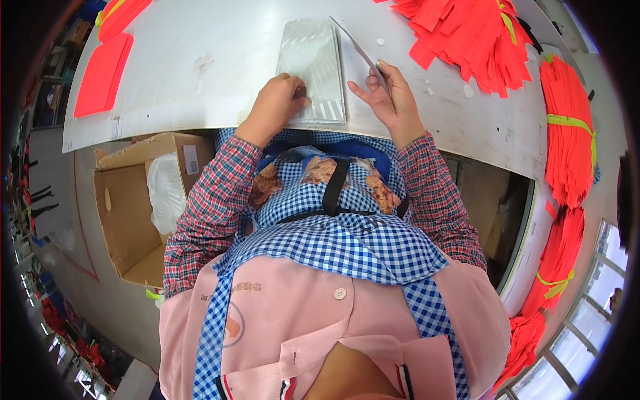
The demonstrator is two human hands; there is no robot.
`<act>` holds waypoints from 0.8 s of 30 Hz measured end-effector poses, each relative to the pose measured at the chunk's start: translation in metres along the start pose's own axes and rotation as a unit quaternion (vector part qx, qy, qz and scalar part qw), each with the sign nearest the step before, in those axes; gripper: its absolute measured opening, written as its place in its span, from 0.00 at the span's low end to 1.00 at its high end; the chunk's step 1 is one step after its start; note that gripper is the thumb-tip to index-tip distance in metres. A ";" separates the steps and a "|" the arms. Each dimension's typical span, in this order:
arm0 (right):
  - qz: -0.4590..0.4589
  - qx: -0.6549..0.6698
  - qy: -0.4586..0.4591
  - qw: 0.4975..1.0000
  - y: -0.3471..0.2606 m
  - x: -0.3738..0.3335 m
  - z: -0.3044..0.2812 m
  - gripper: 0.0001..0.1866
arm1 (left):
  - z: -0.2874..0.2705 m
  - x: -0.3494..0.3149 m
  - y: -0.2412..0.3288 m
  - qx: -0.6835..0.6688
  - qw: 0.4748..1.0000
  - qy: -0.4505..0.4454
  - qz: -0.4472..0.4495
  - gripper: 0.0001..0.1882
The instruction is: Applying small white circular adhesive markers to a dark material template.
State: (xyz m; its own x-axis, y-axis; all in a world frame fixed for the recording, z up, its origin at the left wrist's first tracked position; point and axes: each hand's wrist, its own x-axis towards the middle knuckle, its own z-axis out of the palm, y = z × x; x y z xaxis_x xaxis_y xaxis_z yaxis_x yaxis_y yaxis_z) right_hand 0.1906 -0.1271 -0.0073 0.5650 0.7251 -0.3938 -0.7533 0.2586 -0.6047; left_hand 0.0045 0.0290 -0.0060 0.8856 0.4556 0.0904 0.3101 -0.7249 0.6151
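Observation:
A stack of thin, shiny, grey-silver sheets (311,50) lies on the white table just in front of me. My left hand (275,105) is at the stack's near left edge, its fingers curled over the side and thumb near the top sheet. One thin sheet (357,48), seen almost edge-on, tilts up beside the stack's right side. My right hand (392,101) grips that sheet between its fingers, while the thumb points out toward the stack. The sheet hides part of the right palm.
Red strips in a fanned bundle (467,43) lie at the far right of the white table (200,93); red pieces (105,73) sit at its left. More red bundles with yellow ties (570,133) hang along the right edge. A cardboard box (133,247) with a plastic bag stands below left.

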 end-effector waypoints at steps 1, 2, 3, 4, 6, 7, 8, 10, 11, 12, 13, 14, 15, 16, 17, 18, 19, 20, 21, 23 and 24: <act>0.033 0.040 -0.044 0.998 0.002 -0.001 -0.007 0.06 | 0.001 0.002 -0.004 0.006 1.000 -0.006 0.006 0.12; 0.064 0.081 -0.088 0.991 0.004 -0.003 -0.006 0.06 | 0.001 0.005 -0.007 0.012 1.000 -0.012 0.014 0.12; 0.073 0.082 -0.088 0.990 0.006 -0.009 -0.003 0.07 | 0.002 0.007 -0.010 0.011 1.000 -0.011 0.010 0.12; 0.078 0.082 -0.089 0.990 0.010 -0.012 -0.003 0.07 | 0.004 0.007 -0.012 0.013 1.000 -0.002 0.015 0.11; 0.119 0.092 -0.191 0.970 0.016 -0.017 0.000 0.06 | 0.005 0.009 -0.015 0.014 1.000 0.008 0.019 0.10; 0.123 0.092 -0.192 0.969 0.020 -0.021 0.002 0.06 | 0.006 0.008 -0.016 0.003 1.000 0.014 0.018 0.09; 0.136 0.067 -0.164 0.975 0.023 -0.028 0.013 0.06 | 0.006 0.009 -0.017 -0.008 1.000 0.021 0.019 0.07; 0.150 0.042 -0.138 0.978 0.033 -0.030 0.023 0.07 | 0.010 0.008 -0.024 -0.021 0.999 0.030 0.026 0.07; 0.144 0.017 -0.138 0.980 0.039 -0.028 0.022 0.08 | 0.011 0.009 -0.025 -0.035 0.998 0.038 0.037 0.08; 0.137 -0.007 -0.139 0.981 0.044 -0.026 0.021 0.09 | 0.011 0.010 -0.026 -0.035 0.998 0.038 0.037 0.08; 0.132 -0.011 -0.127 0.983 0.049 -0.023 0.020 0.11 | 0.011 0.010 -0.027 -0.063 0.997 0.026 0.022 0.08; 0.134 -0.011 -0.128 0.983 0.051 -0.023 0.022 0.11 | 0.011 0.010 -0.028 -0.091 0.996 0.013 0.007 0.08; 0.125 -0.017 -0.121 0.985 0.053 -0.024 0.025 0.11 | 0.011 0.010 -0.029 -0.091 0.996 0.014 0.006 0.08; 0.115 -0.022 -0.115 0.986 0.053 -0.024 0.026 0.12 | 0.010 0.009 -0.030 -0.089 0.996 0.017 0.020 0.08; 0.115 -0.022 -0.115 0.986 0.054 -0.024 0.025 0.12 | 0.008 0.009 -0.030 -0.086 0.996 0.018 0.034 0.08; 0.103 -0.022 -0.112 0.988 0.055 -0.024 0.023 0.12 | 0.007 0.009 -0.029 -0.086 0.996 0.018 0.034 0.08; 0.091 -0.022 -0.108 0.990 0.056 -0.024 0.023 0.12 | 0.006 0.009 -0.028 -0.087 0.995 0.018 0.037 0.08; 0.092 -0.022 -0.109 0.990 0.055 -0.025 0.024 0.12 | 0.005 0.009 -0.027 -0.087 0.995 0.019 0.040 0.08; 0.073 -0.016 -0.094 0.993 0.055 -0.028 0.026 0.11 | 0.006 0.009 -0.027 -0.086 0.995 0.020 0.039 0.08; 0.053 -0.011 -0.080 0.995 0.055 -0.029 0.027 0.11 | 0.007 0.008 -0.027 -0.093 0.994 0.040 0.038 0.08; 0.018 -0.025 -0.068 0.997 0.054 -0.029 0.026 0.10 | 0.008 0.007 -0.029 -0.093 0.994 0.041 0.038 0.08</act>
State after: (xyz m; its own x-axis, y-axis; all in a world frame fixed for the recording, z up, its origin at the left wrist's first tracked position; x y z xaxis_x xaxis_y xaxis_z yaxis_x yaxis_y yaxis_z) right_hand 0.1249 -0.1173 -0.0111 0.4845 0.8137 -0.3213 -0.7533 0.2013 -0.6261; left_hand 0.0043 0.0492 -0.0301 0.8703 0.4496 0.2011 0.1674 -0.6540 0.7377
